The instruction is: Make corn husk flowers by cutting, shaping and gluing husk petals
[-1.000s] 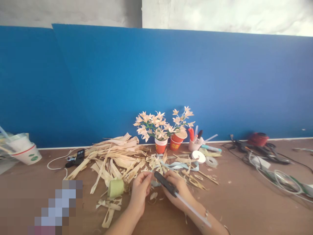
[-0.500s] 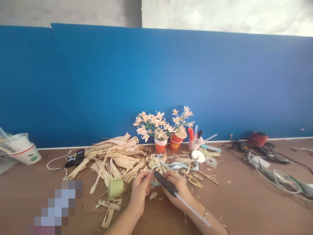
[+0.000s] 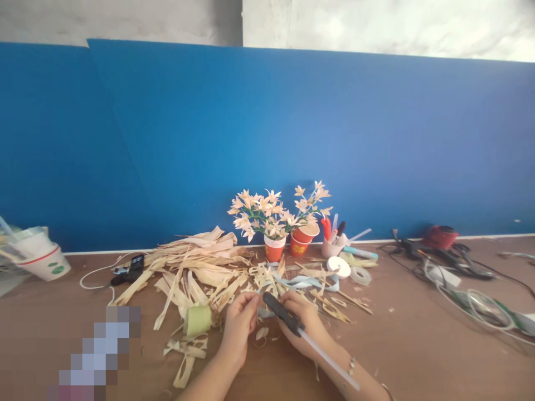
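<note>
My right hand (image 3: pixel 304 320) is wrapped round a dark hot glue gun (image 3: pixel 283 314). A long translucent glue stick (image 3: pixel 330 359) runs out of the gun's back end, over my wrist. The gun's front end points toward my left hand (image 3: pixel 241 328), whose thumb and fingers are pinched together. Whatever lies between those fingertips is too small to make out. Beyond my hands, dried corn husks (image 3: pixel 196 256) lie in a loose pile. Pale husk flowers (image 3: pixel 261 209) on green stems stand in a red and white paper cup (image 3: pixel 275 248), with more flowers in the stacked red cups (image 3: pixel 300 245) beside it.
A green tape roll (image 3: pixel 198 321) stands left of my hands, near husk scraps (image 3: pixel 186 356). Rightward are a white disc (image 3: pixel 338 267), a clear tape roll (image 3: pixel 360 275) and a pen cup (image 3: pixel 332 245). Cables (image 3: pixel 472 306) tangle at far right; a paper bowl (image 3: pixel 48 264) stands far left.
</note>
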`<state>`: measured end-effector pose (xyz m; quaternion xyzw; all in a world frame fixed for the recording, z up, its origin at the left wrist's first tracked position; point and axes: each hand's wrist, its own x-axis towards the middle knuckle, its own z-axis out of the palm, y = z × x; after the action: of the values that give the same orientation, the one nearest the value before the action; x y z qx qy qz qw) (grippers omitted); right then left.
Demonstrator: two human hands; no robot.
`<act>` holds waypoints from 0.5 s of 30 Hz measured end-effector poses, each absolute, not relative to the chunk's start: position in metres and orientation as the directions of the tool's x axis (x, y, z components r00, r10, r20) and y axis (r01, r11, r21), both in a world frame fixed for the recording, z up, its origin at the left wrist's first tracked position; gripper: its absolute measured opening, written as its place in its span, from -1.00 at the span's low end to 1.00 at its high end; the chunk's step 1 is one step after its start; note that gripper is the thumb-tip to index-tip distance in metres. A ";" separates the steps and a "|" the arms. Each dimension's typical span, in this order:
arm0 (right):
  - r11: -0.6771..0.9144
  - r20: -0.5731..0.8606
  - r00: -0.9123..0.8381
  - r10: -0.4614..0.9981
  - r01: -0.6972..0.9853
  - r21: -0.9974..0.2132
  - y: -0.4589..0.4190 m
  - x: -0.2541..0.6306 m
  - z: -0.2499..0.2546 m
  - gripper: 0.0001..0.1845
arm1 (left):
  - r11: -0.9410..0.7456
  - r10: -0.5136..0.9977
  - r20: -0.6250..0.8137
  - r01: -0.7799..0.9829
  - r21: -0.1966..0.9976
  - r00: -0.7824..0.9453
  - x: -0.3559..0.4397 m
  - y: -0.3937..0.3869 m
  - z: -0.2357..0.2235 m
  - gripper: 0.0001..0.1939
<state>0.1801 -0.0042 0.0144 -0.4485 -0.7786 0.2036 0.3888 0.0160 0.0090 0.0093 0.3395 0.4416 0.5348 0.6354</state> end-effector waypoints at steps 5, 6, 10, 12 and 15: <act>0.527 0.428 -0.309 0.849 0.544 -0.654 -0.005 0.181 0.017 -0.87 | 0.198 0.979 -0.199 -0.384 0.902 0.039 0.016 0.009 0.008 -0.58; 0.530 0.430 -0.311 0.848 0.542 -0.652 -0.006 0.181 0.018 -0.87 | 0.199 0.979 -0.199 -0.386 0.901 0.039 0.016 0.009 0.008 -0.58; 0.533 0.438 -0.306 0.845 0.541 -0.650 -0.007 0.180 0.021 -0.87 | 0.196 0.980 -0.196 -0.389 0.900 0.039 0.016 0.009 0.010 -0.59; 0.532 0.442 -0.299 0.846 0.547 -0.647 -0.007 0.180 0.022 -0.87 | 0.196 0.980 -0.194 -0.385 0.902 0.044 0.016 0.009 0.010 -0.58; 0.533 0.447 -0.296 0.844 0.554 -0.640 -0.006 0.180 0.022 -0.89 | 0.193 0.981 -0.188 -0.373 0.908 0.052 0.015 0.009 0.010 -0.58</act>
<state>0.1798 -0.0063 0.0220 -0.4462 -0.7831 0.1856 0.3913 0.0154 0.0088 0.0097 0.3474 0.4375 0.5317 0.6366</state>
